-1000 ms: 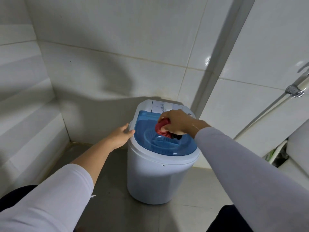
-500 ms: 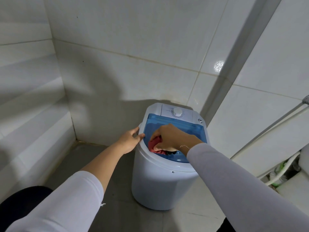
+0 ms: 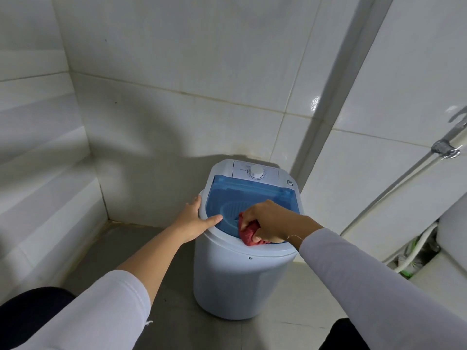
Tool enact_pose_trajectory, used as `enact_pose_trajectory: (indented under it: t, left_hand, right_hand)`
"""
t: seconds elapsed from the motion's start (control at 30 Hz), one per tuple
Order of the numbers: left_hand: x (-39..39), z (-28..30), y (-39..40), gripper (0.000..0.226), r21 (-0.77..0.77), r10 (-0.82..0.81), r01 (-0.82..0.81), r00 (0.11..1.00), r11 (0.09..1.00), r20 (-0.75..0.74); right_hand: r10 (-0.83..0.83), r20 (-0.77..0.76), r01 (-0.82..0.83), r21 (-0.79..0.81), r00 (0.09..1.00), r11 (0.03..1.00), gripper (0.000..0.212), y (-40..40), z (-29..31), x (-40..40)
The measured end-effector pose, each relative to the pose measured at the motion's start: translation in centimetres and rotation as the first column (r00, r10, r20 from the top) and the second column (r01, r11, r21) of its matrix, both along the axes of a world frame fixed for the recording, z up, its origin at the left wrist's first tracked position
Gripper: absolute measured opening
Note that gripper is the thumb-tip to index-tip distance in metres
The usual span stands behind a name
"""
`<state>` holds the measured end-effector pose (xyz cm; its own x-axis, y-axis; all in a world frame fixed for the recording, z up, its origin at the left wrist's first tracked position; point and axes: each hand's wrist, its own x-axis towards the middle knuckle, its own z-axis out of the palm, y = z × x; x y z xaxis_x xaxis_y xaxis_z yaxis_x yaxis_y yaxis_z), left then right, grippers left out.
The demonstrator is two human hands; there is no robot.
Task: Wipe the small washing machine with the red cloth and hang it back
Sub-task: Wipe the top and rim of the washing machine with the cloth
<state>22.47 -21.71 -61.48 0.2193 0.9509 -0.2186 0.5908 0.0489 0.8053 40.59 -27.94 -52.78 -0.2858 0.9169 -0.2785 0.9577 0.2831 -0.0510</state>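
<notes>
Red cloth on washer lid, near front edge.
Right hand [image 3: 270, 221] grips bunched red cloth [image 3: 250, 232] against blue lid [image 3: 252, 195] of small washing machine [image 3: 237, 281]; left hand [image 3: 194, 221], fingers relaxed, rests on its left rim.

- I see dim, cool light with broad soft shadows across the tiled wall [image 3: 177, 72].
- A small glare spot sits on the corner tile [image 3: 315, 103].
- Straight lines bow at my edges; the sleeves [image 3: 101, 311] look soft.
</notes>
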Motion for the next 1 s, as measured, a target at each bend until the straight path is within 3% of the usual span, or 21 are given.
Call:
enact_pose_trajectory:
  t: [0.13, 1.0]
  left_hand:
    - [0.2, 0.0, -0.3, 0.106, 0.003, -0.009, 0.01, 1.0, 1.0, -0.019]
    - [0.8, 0.7, -0.8, 0.1, -0.019, 0.006, -0.007, 0.999, 1.0, -0.034]
  right_hand:
    - [-0.031, 0.028, 0.03, 0.01, 0.999, 0.999, 0.037, -0.9, 0.0, 2.0]
    - [-0.163, -0.012, 0.164, 0.124, 0.986, 0.979, 0.032, -2.1, -1.0, 8.4]
